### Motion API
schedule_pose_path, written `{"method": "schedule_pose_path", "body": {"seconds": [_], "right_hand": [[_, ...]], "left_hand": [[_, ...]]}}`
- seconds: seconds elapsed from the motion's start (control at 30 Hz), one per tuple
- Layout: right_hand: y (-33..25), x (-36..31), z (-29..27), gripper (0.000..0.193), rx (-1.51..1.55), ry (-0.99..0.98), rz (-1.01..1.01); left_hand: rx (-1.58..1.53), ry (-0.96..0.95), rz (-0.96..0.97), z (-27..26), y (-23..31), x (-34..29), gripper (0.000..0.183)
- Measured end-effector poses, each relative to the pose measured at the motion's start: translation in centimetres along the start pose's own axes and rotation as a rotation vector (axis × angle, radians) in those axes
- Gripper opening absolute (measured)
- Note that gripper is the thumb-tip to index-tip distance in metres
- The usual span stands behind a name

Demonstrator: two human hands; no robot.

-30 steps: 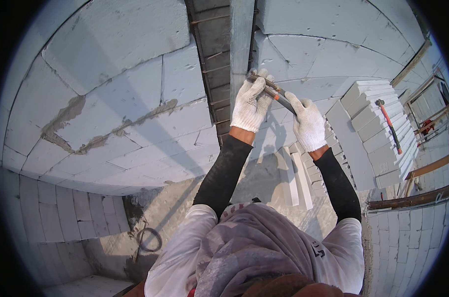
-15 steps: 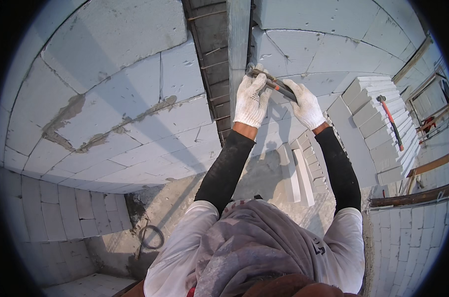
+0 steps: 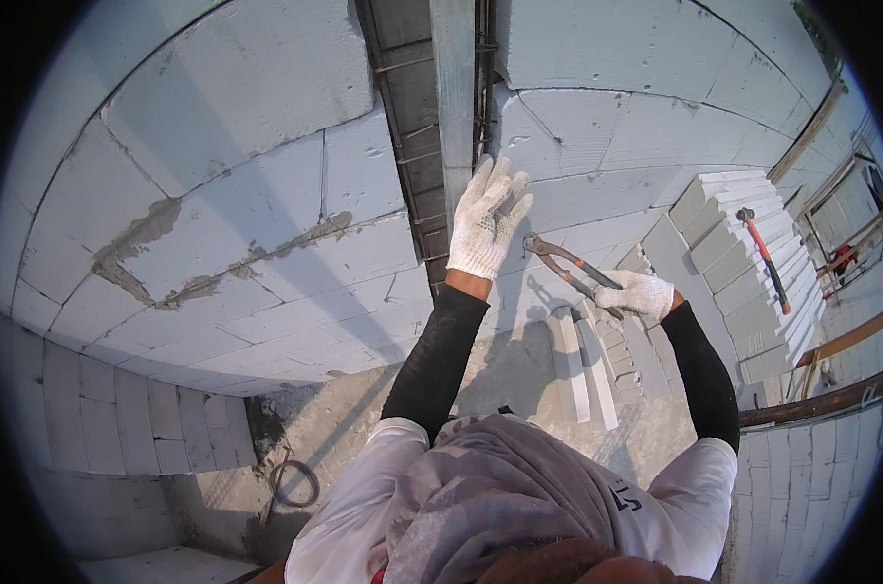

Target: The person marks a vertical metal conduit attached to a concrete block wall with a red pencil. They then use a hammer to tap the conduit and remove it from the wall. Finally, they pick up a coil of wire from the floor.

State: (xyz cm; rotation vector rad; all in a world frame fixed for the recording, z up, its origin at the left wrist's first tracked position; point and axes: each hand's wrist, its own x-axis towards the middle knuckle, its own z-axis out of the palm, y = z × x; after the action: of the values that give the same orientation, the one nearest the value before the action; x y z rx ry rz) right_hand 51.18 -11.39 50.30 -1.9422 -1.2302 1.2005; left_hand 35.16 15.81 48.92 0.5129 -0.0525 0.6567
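Holding a pair of pincers [image 3: 578, 263], the right hand [image 3: 639, 295] wraps its grip round the handle ends, to the right of the long upright board [image 3: 453, 78] and below the level of the other hand. The tool's head points back toward the board but stands apart from it. The handles are spread in a narrow V; whether the jaws part too is too small to tell.

The pincers look to be metal, so they should feel stiff, fairly heavy for their length and hard to damage. The smooth handles may slide a little in a knitted glove, so the best hold is near their far ends, away from the pivot, where the fingers sit now.

The right forearm, in a black sleeve [image 3: 699, 365], slants up and inward, with the hand pointing left toward the board. The left forearm reaches up more steeply. The left hand [image 3: 485, 219] is raised just at the board's right edge, fingers extended and somewhat spread, its grip wide and holding nothing; I cannot tell whether it touches the board. Left of the board run thin steel bars [image 3: 387, 78]; well to its right, a hammer [image 3: 765, 258] lies on stacked blocks [image 3: 729, 263].
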Motion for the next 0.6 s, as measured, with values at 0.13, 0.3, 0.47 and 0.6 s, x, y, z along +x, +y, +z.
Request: {"method": "schedule_pose_path", "body": {"seconds": [0.13,0.3,0.47,0.6], "right_hand": [[1.7,-4.0,7.6,0.048,0.409,0.213,0.117],[17.8,-4.3,19.7,0.034,0.904,0.447,0.26],[25.7,-4.2,30.0,0.013,1.104,0.594,0.575],[27.8,-3.8,33.1,0.025,0.884,0.567,0.518]], "left_hand": [[0.368,0.162,-0.083,-0.9,2.4,-1.3,0.056],[1.456,0.532,0.963,0.0,2.6,-3.2,0.046],[1.653,0.501,1.023,2.8,3.8,-1.0,0.072],[1.644,0.464,1.084,0.4,3.4,-0.2,0.068]]}}
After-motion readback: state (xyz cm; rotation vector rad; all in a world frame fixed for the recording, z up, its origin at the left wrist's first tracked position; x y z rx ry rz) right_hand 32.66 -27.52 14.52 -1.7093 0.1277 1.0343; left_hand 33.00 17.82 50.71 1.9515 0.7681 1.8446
